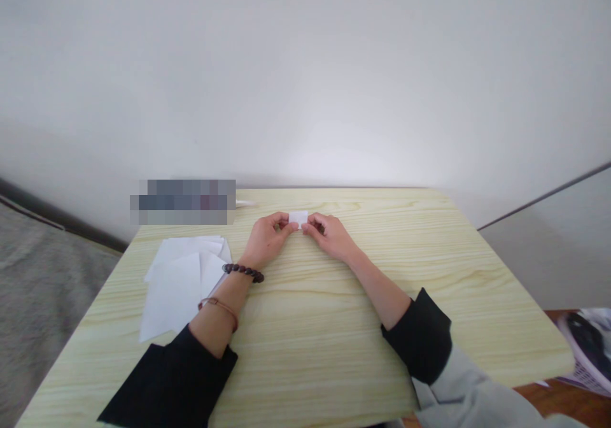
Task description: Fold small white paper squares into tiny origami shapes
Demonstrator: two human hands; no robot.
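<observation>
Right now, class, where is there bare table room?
Bare table: between the left arm and right arm, and beyond to the right edge. Crowded: papers by the left arm, something blurred behind, a slip between left hand and right hand.

The fingers (292, 227) partly hide the small white paper (298, 218)

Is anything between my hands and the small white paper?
Nothing visible: your left hand and right hand hold the small white paper by its sides. The larger white sheets lie to the left.
</observation>
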